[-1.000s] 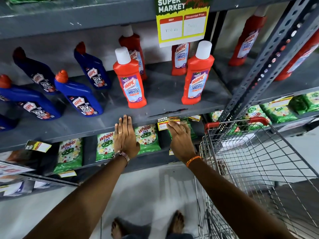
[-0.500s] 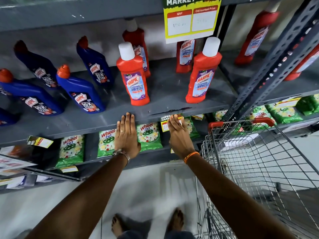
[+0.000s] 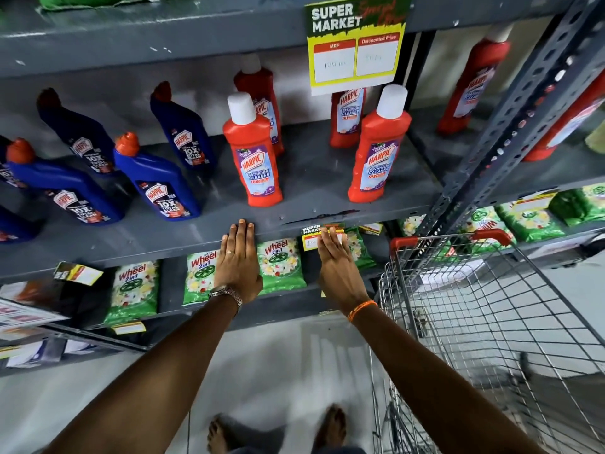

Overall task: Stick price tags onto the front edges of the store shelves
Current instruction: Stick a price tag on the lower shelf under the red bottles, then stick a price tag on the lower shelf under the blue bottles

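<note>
A small yellow and green price tag [image 3: 311, 236] hangs on the front edge of the grey middle shelf [image 3: 183, 239]. My right hand [image 3: 337, 265] lies flat over the tag's right half, fingers together and pressing it against the edge. My left hand [image 3: 237, 260] rests flat on the same edge further left, fingertips on the shelf lip, holding nothing. A larger "Super Market" price tag [image 3: 355, 44] hangs from the shelf above.
Red Harpic bottles [image 3: 257, 155] and blue Harpic bottles [image 3: 157, 185] stand on the middle shelf. Green Wheel packets [image 3: 281, 262] fill the shelf below. A wire shopping cart [image 3: 484, 309] with red handle stands at my right. Another tag [image 3: 77, 272] sticks out at left.
My right hand's fingers have flattened and slid down over the small tag. My left hand stays on the shelf edge. My view has shifted slightly.
</note>
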A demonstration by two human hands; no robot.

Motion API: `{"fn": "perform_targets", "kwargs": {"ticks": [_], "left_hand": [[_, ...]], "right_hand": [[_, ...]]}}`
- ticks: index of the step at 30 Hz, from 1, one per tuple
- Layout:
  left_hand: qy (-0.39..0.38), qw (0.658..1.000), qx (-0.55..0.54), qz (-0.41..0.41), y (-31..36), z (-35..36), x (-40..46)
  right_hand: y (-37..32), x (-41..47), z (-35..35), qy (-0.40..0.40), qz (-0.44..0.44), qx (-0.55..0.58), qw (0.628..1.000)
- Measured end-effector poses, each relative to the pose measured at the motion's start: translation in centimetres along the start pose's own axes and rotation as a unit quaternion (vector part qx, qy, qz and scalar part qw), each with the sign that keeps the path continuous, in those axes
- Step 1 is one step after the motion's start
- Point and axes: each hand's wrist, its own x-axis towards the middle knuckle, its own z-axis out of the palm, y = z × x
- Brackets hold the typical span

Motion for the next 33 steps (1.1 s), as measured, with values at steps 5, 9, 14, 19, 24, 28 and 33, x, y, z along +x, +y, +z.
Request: {"fn": "perform_targets", "kwargs": {"ticks": [5, 9, 14, 19, 24, 28, 33], "left_hand": [[0.008, 1.000, -0.029, 0.007, -0.3, -0.3, 0.2], [0.027, 0.998, -0.058, -0.008, -1.0, -0.4, -0.8], [0.041, 0.997, -0.047, -0.035, -4.9, 0.1, -2.8], [0.070, 0.992, -0.059, -0.090, -11.2, -0.7, -5.8], [0.102, 0.976, -0.110, -0.156, -18.1, -1.9, -8.6], [0.156, 0.931, -0.182, -0.276, -24.4, -2.0, -10.2], [0.245, 0.715, -0.527, -0.388, -31.5, 1.1, -9.7]], "right_hand": [[0.5, -0.7, -0.2, -0.001, -0.024, -0.030, 0.999], [-0.1, 0.2, -0.8, 0.016, -0.044, -0.060, 0.997], [-3.4, 2.0, -1.5, 0.026, -0.087, -0.032, 0.995], [-9.5, 4.7, -0.3, 0.033, -0.123, 0.030, 0.991], [-16.6, 7.2, 1.3, 0.043, -0.148, 0.088, 0.984], [-22.9, 9.8, 2.7, 0.011, -0.164, 0.108, 0.981], [-29.9, 12.4, 4.2, -0.001, -0.171, 0.107, 0.979]]}}
